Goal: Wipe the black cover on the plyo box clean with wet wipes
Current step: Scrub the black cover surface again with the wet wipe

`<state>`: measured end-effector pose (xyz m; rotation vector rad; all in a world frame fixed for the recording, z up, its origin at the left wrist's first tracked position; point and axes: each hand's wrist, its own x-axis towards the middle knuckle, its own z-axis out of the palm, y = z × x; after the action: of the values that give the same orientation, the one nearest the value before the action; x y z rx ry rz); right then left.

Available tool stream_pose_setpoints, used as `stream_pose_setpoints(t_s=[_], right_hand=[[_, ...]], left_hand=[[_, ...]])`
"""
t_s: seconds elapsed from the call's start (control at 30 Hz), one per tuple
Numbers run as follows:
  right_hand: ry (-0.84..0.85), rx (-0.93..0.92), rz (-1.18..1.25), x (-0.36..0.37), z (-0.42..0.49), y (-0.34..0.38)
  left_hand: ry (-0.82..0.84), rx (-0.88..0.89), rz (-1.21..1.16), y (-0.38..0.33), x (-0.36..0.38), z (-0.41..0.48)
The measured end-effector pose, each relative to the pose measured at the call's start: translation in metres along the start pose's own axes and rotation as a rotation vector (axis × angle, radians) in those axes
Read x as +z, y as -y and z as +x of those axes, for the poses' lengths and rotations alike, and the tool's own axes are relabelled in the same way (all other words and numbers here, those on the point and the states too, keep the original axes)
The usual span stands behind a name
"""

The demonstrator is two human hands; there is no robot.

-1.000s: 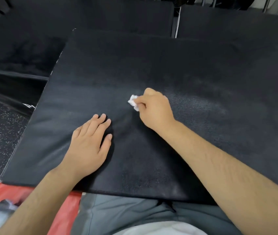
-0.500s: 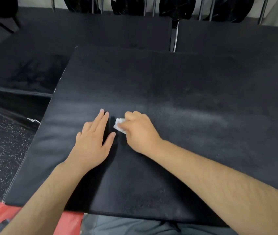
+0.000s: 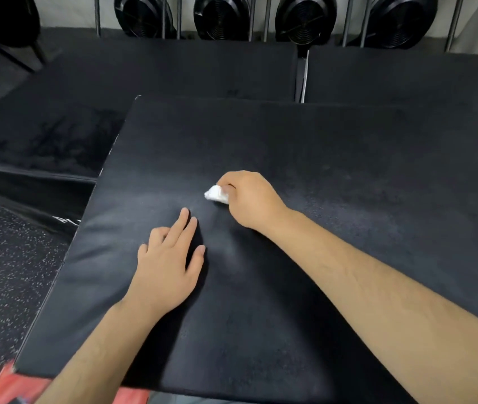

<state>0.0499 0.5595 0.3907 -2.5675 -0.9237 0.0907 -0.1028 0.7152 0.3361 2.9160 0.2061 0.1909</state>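
Note:
The black cover (image 3: 334,158) of the plyo box fills the middle of the head view, with a greyish sheen across its near half. My right hand (image 3: 249,199) grips a small crumpled white wet wipe (image 3: 216,194) and holds it against the cover near the centre. My left hand (image 3: 167,263) lies flat on the cover with straight fingers, just below and left of the wipe. Part of the wipe is hidden under my right fingers.
Black mats (image 3: 156,71) lie beyond the box, with round black fan-like discs (image 3: 217,16) on a metal rack at the back. Speckled rubber floor (image 3: 1,258) is at the left. A red surface (image 3: 19,389) shows under the box's near left corner.
My right hand slid the wipe left beside my left hand, then back right and away from it. The left hand stayed flat. The camera tilted up, showing more of the back.

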Motion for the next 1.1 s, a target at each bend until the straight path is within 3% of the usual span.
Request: stream_pose_setpoints(t_s=[0.1, 0.17, 0.27, 0.33, 0.4, 0.53, 0.67, 0.8, 0.83, 0.97, 1.1], right_hand=[[-0.023, -0.004, 0.006, -0.009, 0.01, -0.009], [-0.02, 0.176, -0.045, -0.018, 0.019, -0.019], [-0.342, 0.246, 0.0, -0.024, 0.016, -0.028], [-0.541, 0.042, 0.039, -0.013, -0.003, -0.011], [-0.423, -0.093, 0.014, 0.007, -0.011, -0.001], [-0.252, 0.054, 0.084, 0.03, -0.001, -0.01], [-0.042, -0.161, 0.074, 0.036, 0.002, 0.0], [-0.28, 0.194, 0.28, 0.019, 0.029, -0.037], [-0.28, 0.191, 0.309, 0.018, 0.029, -0.035], [-0.052, -0.118, 0.308, 0.027, 0.017, -0.008], [-0.2, 0.148, 0.302, 0.012, 0.055, -0.041]], left_hand=[[-0.007, 0.002, 0.004, 0.001, 0.0, 0.001], [-0.009, -0.003, 0.008, 0.001, 0.0, 0.001], [-0.015, -0.001, 0.002, 0.0, 0.001, 0.001], [-0.012, -0.004, -0.005, 0.0, 0.002, 0.002], [-0.005, -0.019, -0.006, 0.0, 0.003, 0.003], [0.001, -0.027, -0.041, 0.0, 0.001, 0.002], [-0.043, -0.008, -0.154, 0.005, -0.011, 0.024], [-0.104, 0.0, -0.101, 0.017, -0.02, 0.069], [-0.071, -0.005, -0.106, 0.02, -0.019, 0.078], [0.059, -0.018, -0.163, 0.024, -0.014, 0.089], [0.084, -0.033, -0.147, 0.024, -0.017, 0.091]])
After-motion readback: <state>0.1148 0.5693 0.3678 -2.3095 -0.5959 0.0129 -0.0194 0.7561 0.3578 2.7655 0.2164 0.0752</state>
